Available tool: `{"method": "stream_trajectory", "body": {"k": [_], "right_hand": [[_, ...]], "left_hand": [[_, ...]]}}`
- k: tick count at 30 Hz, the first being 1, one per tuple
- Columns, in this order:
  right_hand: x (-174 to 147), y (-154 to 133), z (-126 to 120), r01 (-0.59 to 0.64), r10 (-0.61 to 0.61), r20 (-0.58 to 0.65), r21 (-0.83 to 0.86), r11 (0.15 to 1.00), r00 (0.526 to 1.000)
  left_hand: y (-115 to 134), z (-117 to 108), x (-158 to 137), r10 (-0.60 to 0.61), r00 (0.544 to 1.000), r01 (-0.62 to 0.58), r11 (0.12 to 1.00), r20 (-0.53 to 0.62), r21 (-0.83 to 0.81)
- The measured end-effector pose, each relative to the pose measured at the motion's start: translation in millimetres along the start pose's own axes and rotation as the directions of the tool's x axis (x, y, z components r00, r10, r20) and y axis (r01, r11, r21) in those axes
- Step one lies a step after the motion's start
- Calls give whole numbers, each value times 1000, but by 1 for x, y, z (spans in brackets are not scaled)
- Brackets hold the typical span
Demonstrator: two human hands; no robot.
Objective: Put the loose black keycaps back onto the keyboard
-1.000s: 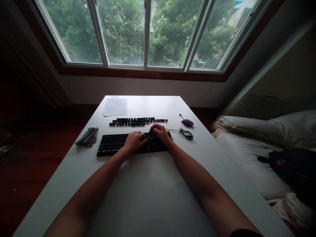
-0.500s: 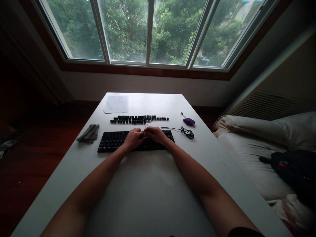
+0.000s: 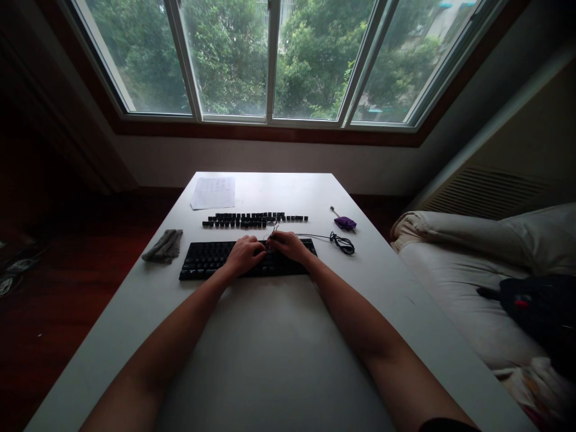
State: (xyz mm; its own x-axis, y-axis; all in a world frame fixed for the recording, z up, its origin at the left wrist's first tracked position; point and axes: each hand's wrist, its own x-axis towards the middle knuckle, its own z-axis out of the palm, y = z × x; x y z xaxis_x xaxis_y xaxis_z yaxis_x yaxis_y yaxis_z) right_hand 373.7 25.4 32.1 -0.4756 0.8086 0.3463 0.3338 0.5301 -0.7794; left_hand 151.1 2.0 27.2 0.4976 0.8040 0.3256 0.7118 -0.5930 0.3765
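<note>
A black keyboard (image 3: 204, 259) lies across the white table in front of me, partly covered by both hands. My left hand (image 3: 244, 254) rests over its middle, fingers bent and a little apart, with nothing visible in them. Close beside it, my right hand (image 3: 289, 246) is closed, pinching a thin wire keycap puller (image 3: 276, 228) whose wire ends stick up above the fingertips. What lies right under the fingers is hidden. Behind the keyboard, loose black keycaps (image 3: 243, 217) stand in rows.
A grey cloth (image 3: 162, 246) lies left of the keyboard. To the right are a coiled black cable (image 3: 342, 243) and a purple item with a thin handle (image 3: 345, 223). Printed paper (image 3: 213, 193) lies at the far left. A pale sofa (image 3: 454, 264) stands beyond the table's right edge.
My right hand has drawn slightly right, away from my left fingers, and the wire puller now leans to the right. The left hand stays on the keyboard. The view has shifted slightly.
</note>
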Motion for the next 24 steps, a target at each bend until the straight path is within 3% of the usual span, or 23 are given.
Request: {"method": "stream_trajectory", "body": {"k": [5, 19, 24], "right_hand": [[-3, -1, 3, -11, 11, -53, 0, 1000, 999], [-3, 2, 2, -33, 36, -39, 86, 996, 999], [1, 8, 5, -53, 88, -103, 303, 951, 991]], "left_hand": [[2, -1, 0, 1, 1000, -1, 1000, -5, 2], [8, 0, 1, 13, 1000, -14, 996, 12, 83], [9, 2, 4, 44, 999, -47, 993, 31, 107]]}}
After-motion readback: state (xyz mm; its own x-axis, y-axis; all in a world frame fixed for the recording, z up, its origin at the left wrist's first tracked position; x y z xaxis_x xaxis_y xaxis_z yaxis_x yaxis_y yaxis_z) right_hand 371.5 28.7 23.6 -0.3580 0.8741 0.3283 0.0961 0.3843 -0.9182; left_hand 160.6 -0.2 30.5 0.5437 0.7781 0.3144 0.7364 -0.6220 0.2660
